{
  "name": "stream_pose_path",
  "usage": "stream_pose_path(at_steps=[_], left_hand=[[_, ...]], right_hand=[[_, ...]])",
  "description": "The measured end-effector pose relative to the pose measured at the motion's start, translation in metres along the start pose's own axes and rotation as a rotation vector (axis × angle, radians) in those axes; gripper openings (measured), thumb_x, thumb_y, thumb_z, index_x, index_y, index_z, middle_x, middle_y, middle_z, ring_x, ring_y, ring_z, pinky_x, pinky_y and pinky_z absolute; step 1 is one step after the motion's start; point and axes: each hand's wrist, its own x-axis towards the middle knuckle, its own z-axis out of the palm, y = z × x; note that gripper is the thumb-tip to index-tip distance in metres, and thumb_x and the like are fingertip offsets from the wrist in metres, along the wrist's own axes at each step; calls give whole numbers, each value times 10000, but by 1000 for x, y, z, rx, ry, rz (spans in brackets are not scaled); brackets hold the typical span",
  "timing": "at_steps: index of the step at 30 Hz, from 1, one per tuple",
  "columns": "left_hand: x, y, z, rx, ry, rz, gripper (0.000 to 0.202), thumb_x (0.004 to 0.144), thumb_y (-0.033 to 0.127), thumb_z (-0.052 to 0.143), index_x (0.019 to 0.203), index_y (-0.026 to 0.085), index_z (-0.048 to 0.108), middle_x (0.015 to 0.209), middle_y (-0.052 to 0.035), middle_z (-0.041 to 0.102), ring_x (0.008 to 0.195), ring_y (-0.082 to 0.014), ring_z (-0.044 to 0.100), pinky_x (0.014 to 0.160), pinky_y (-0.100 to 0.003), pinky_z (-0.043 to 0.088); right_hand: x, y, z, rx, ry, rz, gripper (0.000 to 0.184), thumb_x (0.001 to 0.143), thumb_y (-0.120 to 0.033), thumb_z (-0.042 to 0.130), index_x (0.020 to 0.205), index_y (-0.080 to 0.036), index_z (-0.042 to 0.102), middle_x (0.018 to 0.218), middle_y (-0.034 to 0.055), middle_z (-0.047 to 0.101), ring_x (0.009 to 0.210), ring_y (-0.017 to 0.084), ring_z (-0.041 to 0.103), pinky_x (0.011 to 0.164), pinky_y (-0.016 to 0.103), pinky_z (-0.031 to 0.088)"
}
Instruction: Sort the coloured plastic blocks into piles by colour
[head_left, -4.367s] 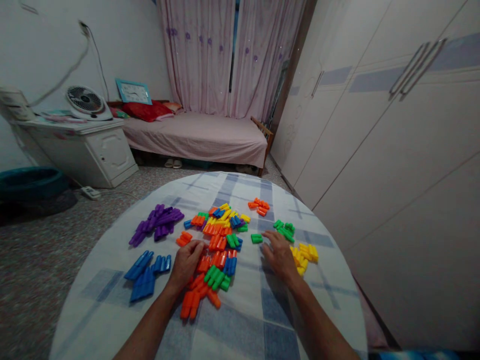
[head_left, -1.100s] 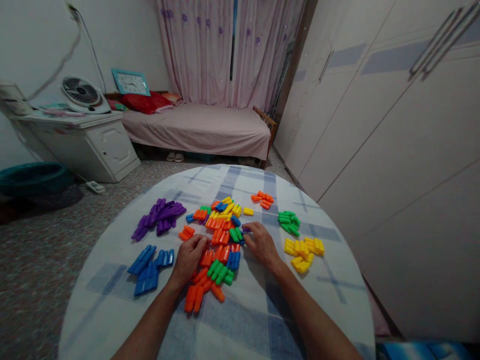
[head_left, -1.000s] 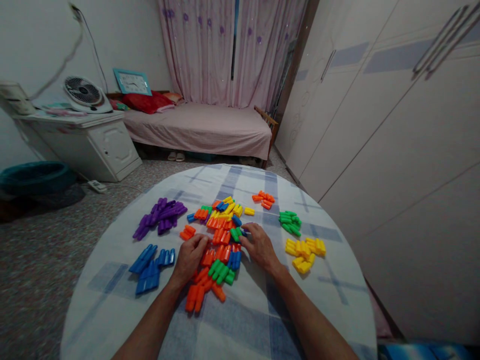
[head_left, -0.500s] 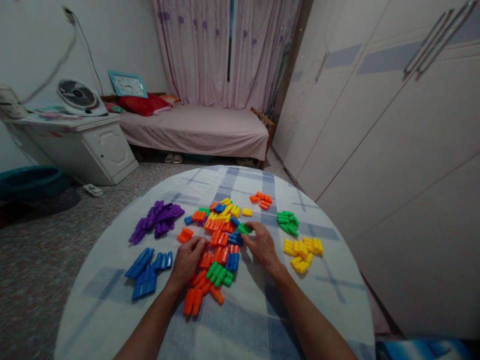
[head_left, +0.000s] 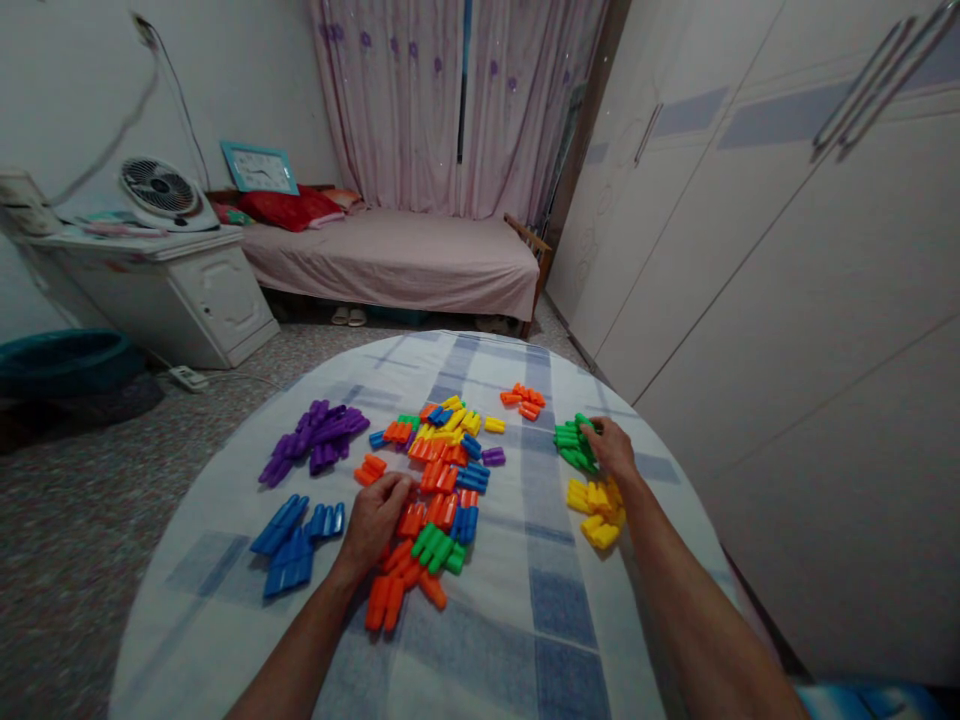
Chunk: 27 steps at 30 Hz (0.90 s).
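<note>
Small plastic blocks lie sorted by colour on a round table with a checked cloth. My left hand rests with curled fingers on the near edge of the mixed pile, touching orange blocks; what it holds, if anything, is hidden. My right hand reaches out to the green pile, fingers pinched on a green block at the pile's far side. Its wrist passes over the yellow pile. A lone purple block lies beside the mixed pile.
A purple pile, a blue pile and a small orange pile ring the middle. White wardrobe doors stand close on the right. A bed, a cabinet with a fan and a teal basin lie beyond.
My right hand took a green block from the mixed pile and swung right to the green pile. The left hand stayed on the mixed pile.
</note>
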Motion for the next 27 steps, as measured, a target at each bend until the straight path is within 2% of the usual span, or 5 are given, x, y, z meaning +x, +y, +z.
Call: stream_pose_path(at_steps=[4,9,15,20,27], left_hand=[[-1,0,0,-19,7,-13,382,795,492,525,828,143,675,748,-32,675,738,-188,616,683,-277,465],[-2,3,1,-16,16,0,376,801,487,527,830,146,683,736,-29,674,722,-181,608,672,-272,462],[-2,5,1,22,18,16,364,820,466,500,834,149,678,740,-23,672,705,-169,595,663,-266,449],[-1,2,1,20,3,3,382,824,483,488,828,148,671,730,-23,664,696,-169,588,643,-262,445],[-1,0,1,14,0,9,390,823,484,493,848,141,676,733,-25,662,694,-170,592,649,-267,450]], right_hand=[[-2,3,10,20,-23,-23,325,853,-369,505,1071,-182,659,1032,83,704,890,184,649,780,280,462],[-6,1,8,0,4,-44,377,851,-376,493,1117,-153,640,1070,130,668,947,227,616,823,336,449],[-31,-31,-1,43,133,-253,330,836,-303,481,1104,-168,620,1138,127,611,1063,255,548,917,408,421],[-79,-78,16,248,-58,-555,290,841,-244,498,1100,-174,607,1137,99,617,1093,223,543,993,390,399],[-119,-114,39,320,-249,-619,238,841,-179,516,1053,-185,624,1101,80,632,1073,197,553,959,349,420]])
